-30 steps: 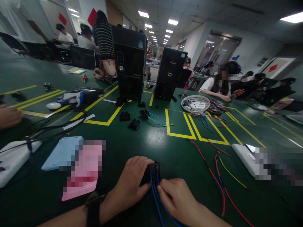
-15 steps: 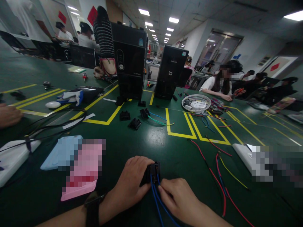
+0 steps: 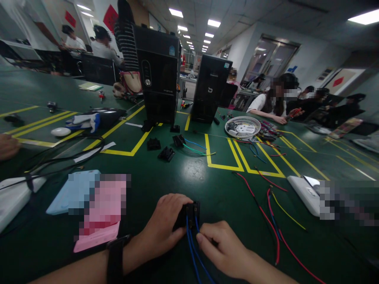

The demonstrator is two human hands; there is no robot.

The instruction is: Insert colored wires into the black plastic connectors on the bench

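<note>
My left hand [image 3: 162, 219] is shut on a black plastic connector block [image 3: 189, 215], its fingers wrapped around the block's left side. Several blue wires [image 3: 192, 246] run down from the block. My right hand [image 3: 220, 246] sits just below it, thumb and fingers pinched on a blue wire where it leaves the block. A black watch strap [image 3: 115, 258] circles my left wrist. To the right lie loose red wires [image 3: 263, 213] and a yellow wire [image 3: 287, 213], not touching either hand.
Two black PC towers [image 3: 156, 75] stand on the green taped bench, with black connectors [image 3: 166, 154] and a white round basket [image 3: 242, 127] before them. White devices and pixelated items lie near me. Another person's hand [image 3: 8, 146] enters at left; co-workers sit beyond.
The view has tilted and shifted slightly. My right hand's fingers have curled tighter at the wire, and my left hand stays on the block.
</note>
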